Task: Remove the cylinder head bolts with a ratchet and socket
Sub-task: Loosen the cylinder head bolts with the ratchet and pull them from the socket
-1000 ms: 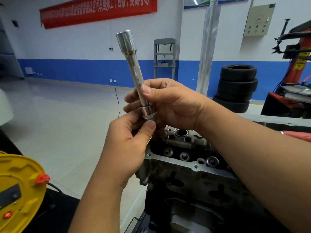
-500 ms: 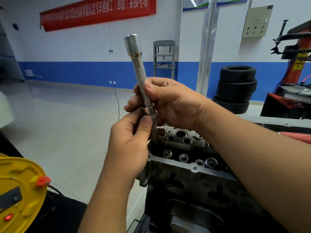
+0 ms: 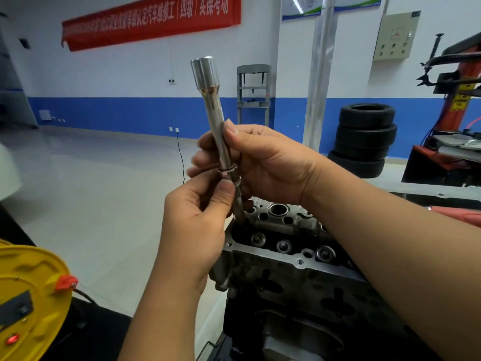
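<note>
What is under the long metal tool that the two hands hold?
A thin dark bolt hangs from the socket tool, above the engine head. The left hand pinches the bolt and the right hand holds the tool. The fingers cover the joint.

A red banner hanging on the white wall is showing white Chinese characters, including "(四级)". Its remaining characters are blurring beyond reading.

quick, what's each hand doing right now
Left hand: pinches the bolt under the socket.
Right hand: holds the socket.
</note>
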`<state>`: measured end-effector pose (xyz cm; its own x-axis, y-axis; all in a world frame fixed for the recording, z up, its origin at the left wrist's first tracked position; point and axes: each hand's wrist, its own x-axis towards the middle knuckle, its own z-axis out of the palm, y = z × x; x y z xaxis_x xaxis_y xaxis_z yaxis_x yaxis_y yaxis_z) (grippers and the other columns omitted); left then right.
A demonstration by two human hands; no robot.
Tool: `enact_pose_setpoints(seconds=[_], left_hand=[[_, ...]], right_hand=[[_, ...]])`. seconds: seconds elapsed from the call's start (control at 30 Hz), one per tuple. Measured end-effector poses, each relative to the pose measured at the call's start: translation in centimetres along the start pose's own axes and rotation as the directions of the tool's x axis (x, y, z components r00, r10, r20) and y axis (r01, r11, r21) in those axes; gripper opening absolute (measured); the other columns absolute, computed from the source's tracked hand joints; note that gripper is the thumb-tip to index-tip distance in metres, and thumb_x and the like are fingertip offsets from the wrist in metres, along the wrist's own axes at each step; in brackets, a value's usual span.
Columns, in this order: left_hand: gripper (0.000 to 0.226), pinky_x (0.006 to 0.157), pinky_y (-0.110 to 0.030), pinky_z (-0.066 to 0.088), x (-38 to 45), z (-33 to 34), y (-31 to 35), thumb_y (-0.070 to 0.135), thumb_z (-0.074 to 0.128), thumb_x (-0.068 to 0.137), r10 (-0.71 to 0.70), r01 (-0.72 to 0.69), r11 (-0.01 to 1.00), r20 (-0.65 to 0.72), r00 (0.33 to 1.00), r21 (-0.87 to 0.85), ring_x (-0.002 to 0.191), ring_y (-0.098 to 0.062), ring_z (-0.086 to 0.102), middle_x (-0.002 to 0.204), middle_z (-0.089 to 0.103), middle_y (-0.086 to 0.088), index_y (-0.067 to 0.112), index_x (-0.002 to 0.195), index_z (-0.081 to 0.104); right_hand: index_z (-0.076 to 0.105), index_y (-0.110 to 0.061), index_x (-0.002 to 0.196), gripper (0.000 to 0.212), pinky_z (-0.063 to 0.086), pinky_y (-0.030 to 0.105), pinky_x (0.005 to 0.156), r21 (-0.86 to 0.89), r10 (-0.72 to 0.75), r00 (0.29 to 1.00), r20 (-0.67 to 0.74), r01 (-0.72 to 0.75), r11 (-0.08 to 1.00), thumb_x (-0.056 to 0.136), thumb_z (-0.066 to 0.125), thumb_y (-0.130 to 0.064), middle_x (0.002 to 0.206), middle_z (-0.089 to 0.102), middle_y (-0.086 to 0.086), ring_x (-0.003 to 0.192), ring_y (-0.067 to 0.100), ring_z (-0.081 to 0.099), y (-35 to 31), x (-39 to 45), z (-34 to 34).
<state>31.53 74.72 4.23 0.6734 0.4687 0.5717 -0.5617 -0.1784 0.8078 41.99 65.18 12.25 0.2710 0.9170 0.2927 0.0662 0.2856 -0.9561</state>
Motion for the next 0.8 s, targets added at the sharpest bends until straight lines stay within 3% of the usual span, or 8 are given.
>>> enact_pose_setpoints(seconds=[0.13,0.2,0.4,0.53,0.6,0.7,0.77,0.8], left_hand=[[0.015,0.067,-0.016,0.057,-0.1,0.6,0.0,0.041,0.071,0.077,-0.014,0.011,1.0,-0.129,0.991,-0.024,0.08,-0.009,0.078,0.086,0.081,0.006,0.034,0.086,0.081],[0.017,0.063,-0.013,0.055,-0.1,0.6,0.0,0.041,0.073,0.074,-0.034,0.025,0.998,-0.146,0.989,-0.06,0.076,-0.008,0.078,0.084,0.081,0.004,0.03,0.084,0.082],[0.022,0.09,-0.035,0.062,0.3,-0.5,-0.2,0.036,0.063,0.098,-0.085,0.09,0.994,0.076,0.994,-0.067,0.102,-0.025,0.078,0.106,0.081,-0.003,0.031,0.109,0.081],[0.02,0.079,-0.027,0.059,0.0,-0.6,0.0,0.027,0.073,0.08,-0.051,0.051,0.994,0.002,0.999,-0.093,0.09,-0.019,0.078,0.098,0.082,-0.001,0.033,0.096,0.084],[0.02,0.066,-0.015,0.055,-0.1,-0.3,0.1,0.027,0.079,0.069,-0.058,0.052,0.99,-0.042,0.997,-0.129,0.076,-0.007,0.076,0.089,0.082,0.002,0.032,0.087,0.085],[0.028,0.063,-0.013,0.055,-0.2,0.0,0.3,0.037,0.087,0.058,-0.066,0.059,0.992,-0.064,0.996,-0.11,0.076,-0.006,0.076,0.09,0.082,0.002,0.032,0.086,0.085],[0.03,0.07,-0.026,0.06,-0.1,-0.1,0.2,0.044,0.091,0.068,-0.078,0.073,0.993,-0.047,0.996,-0.096,0.085,-0.019,0.078,0.095,0.081,-0.007,0.031,0.094,0.084],[0.028,0.074,-0.034,0.062,-0.1,-0.1,0.1,0.045,0.087,0.075,-0.093,0.091,0.988,-0.016,0.995,-0.125,0.088,-0.027,0.077,0.098,0.08,-0.012,0.029,0.098,0.084]], right_hand=[[0.059,-0.013,0.097,0.021,0.05,0.064,0.101,-0.02,-0.001,0.999,-0.044,0.0,1.0,0.095,0.057,-0.034,0.087,0.076,0.008,0.1,0.035,0.073,0.3,0.3,0.2],[0.052,-0.014,0.093,0.019,0.04,0.071,0.105,-0.02,-0.02,0.998,-0.065,0.019,1.0,0.095,0.059,-0.032,0.086,0.076,0.009,0.098,0.036,0.073,0.2,0.3,0.2],[0.059,-0.011,0.099,0.022,0.056,0.043,0.082,-0.062,-0.025,1.0,-0.01,0.025,0.998,0.102,0.05,-0.03,0.098,0.077,0.007,0.105,0.028,0.073,-0.1,-0.3,-0.2],[0.069,-0.009,0.098,0.031,0.05,0.056,0.105,-0.008,-0.008,1.0,0.006,0.008,1.0,0.102,0.047,-0.031,0.099,0.076,0.012,0.109,0.035,0.068,0.0,-0.2,0.1],[0.07,-0.01,0.097,0.03,0.044,0.062,0.108,-0.016,0.002,1.0,-0.017,-0.003,1.0,0.099,0.051,-0.034,0.094,0.076,0.012,0.112,0.04,0.065,0.2,0.0,0.2],[0.062,-0.014,0.091,0.018,0.042,0.067,0.107,-0.043,-0.039,0.998,-0.056,0.037,0.998,0.095,0.058,-0.031,0.086,0.075,0.01,0.103,0.039,0.07,0.1,-0.1,0.1],[0.061,-0.016,0.084,0.017,0.054,0.062,0.094,-0.052,-0.052,0.996,-0.071,0.048,0.998,0.094,0.06,-0.03,0.085,0.075,0.009,0.095,0.034,0.074,0.0,-0.1,0.0],[0.062,-0.018,0.083,0.018,0.061,0.047,0.078,-0.062,-0.048,0.996,-0.073,0.044,0.997,0.095,0.059,-0.031,0.084,0.075,0.007,0.091,0.03,0.075,0.0,-0.1,0.0]])
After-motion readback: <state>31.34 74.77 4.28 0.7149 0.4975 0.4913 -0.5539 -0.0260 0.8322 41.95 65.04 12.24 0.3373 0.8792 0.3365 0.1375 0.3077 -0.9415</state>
